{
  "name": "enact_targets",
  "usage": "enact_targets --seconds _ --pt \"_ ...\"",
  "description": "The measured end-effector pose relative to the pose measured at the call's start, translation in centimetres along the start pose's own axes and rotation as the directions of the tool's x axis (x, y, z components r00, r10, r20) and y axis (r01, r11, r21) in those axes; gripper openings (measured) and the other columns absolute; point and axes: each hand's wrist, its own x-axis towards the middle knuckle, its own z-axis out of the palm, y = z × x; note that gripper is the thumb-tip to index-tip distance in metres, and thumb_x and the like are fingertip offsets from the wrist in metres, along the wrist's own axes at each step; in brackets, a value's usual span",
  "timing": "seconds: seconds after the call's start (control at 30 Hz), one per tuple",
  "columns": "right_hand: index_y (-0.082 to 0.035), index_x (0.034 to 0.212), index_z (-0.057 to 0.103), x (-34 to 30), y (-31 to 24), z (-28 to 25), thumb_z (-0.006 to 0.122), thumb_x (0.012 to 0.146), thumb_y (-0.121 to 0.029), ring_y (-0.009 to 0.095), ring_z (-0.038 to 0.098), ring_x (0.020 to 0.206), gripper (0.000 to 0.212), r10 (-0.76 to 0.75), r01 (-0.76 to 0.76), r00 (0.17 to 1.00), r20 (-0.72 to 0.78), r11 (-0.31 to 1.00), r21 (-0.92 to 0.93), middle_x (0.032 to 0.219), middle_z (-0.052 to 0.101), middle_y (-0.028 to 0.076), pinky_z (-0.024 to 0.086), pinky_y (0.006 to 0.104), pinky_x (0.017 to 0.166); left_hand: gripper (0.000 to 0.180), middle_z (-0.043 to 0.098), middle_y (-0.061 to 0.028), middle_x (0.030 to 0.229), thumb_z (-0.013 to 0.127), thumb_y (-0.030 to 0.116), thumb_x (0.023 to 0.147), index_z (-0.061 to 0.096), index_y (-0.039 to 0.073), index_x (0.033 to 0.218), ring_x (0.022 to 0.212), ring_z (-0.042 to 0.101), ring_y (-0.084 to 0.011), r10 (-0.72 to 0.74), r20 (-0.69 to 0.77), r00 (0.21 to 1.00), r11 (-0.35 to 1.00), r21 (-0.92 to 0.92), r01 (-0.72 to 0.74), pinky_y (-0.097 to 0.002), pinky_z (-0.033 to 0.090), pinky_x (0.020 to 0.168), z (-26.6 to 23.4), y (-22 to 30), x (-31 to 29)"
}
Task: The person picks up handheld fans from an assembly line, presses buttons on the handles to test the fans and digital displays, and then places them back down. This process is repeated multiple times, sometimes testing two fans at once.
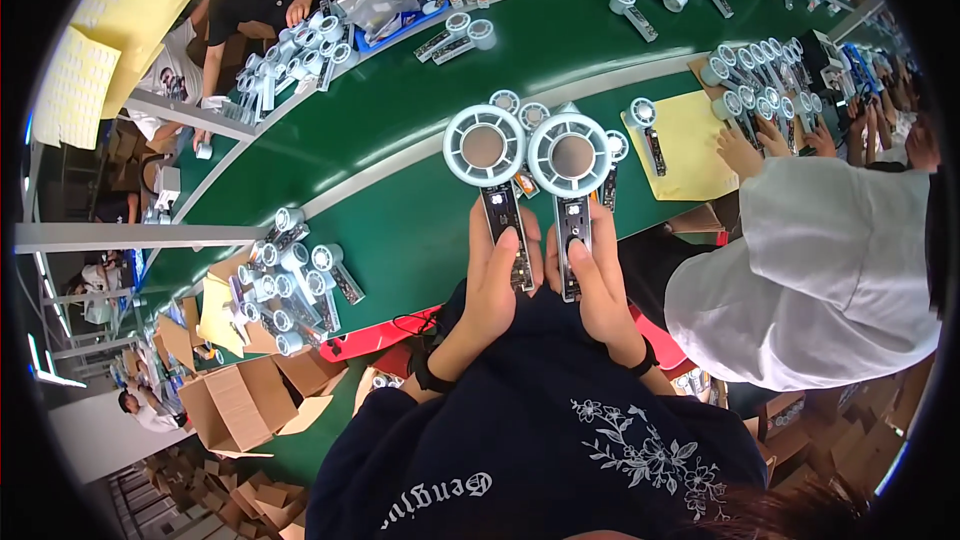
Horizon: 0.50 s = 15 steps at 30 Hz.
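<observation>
Shapes: Each fan you hold has a smooth, pale ring like a wheel, thin spokes, a round middle and a long, dark handle.
Table: Your green table (400,210) is flat, and the green belt (390,105) past it is shiny and curved.
Around you: A heap of fans (285,285) sits left of the middle, above a brown cardboard box (240,405). A yellow sheet (690,170) and a person's white sleeve (820,270) are on the right.
In the way: Your two fans partly hide more fans (505,101) behind them.
Left grip: Your left hand (490,285) pinches the left fan (484,147), thumb on its handle.
Right grip: Your right hand (597,285) pinches the right fan (572,156) the same way.
Fans now: Both stand up side by side, mid-frame, rings on top, small parts showing in the handles.
</observation>
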Motion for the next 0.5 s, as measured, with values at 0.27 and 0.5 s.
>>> enact_targets --seconds 0.27,0.5 --pt "0.002 0.132 0.022 -1.2 -0.3 0.6 0.038 0.096 -0.013 0.009 0.044 0.07 0.043 -0.068 0.053 0.99 0.124 0.992 0.117 0.095 0.046 0.007 0.038 0.0211 0.06 0.043 0.048 -0.0091 0.094 0.035 0.019 0.096 0.022 0.001 0.133 0.059 0.049 -0.0104 0.076 -0.003 0.997 0.997 0.014 -0.076 -0.0215 0.042 0.05 0.1 0.4 -1.2" --pt "0.003 0.133 0.02 -1.0 -0.8 0.9 0.038 0.096 -0.013 0.011 0.047 0.073 0.044 -0.073 0.072 0.992 0.099 0.997 0.011 0.099 0.047 0.009 0.04 0.0222 0.061 0.046 0.047 -0.0102 0.094 0.036 0.02 0.095 0.019 0.001 0.133 0.061 0.049 -0.0107 0.074 -0.067 0.995 0.995 -0.058 -0.078 -0.0216 0.042 0.052 0.6 -0.2 -2.2"
